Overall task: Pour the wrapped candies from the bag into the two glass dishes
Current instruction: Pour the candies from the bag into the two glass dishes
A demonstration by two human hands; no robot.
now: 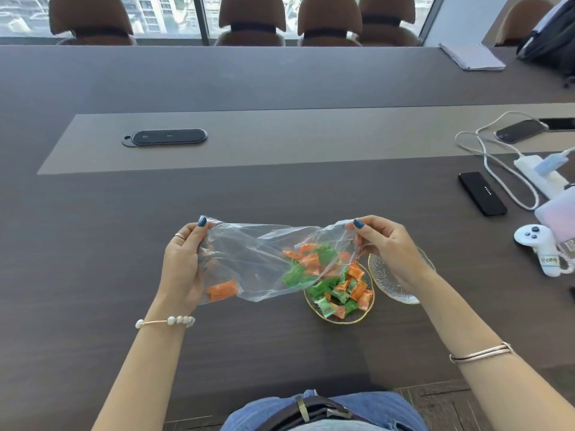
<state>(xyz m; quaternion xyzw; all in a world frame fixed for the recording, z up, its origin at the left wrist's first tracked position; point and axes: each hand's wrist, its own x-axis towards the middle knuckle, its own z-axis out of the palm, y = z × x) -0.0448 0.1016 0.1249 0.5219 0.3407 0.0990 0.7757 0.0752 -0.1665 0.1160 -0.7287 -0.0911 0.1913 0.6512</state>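
Note:
A clear plastic bag (255, 253) is stretched sideways above the table between both hands. My left hand (183, 265) grips its left end, where one orange candy (222, 290) lies. My right hand (389, 247) pinches its right end. Orange and green wrapped candies (314, 262) are bunched in the bag's right part, just over the left glass dish (342, 320). That gold-rimmed dish holds a heap of green and orange candies (340, 295). The second glass dish (389, 286) lies to its right, partly hidden under my right wrist, with no candy visible in it.
On the dark table sit a black oval panel (165, 137) at the back, a black phone-like bar (482, 193), white cables and a power strip (535, 172), and a white controller (538, 244) at the right. Chairs line the far side.

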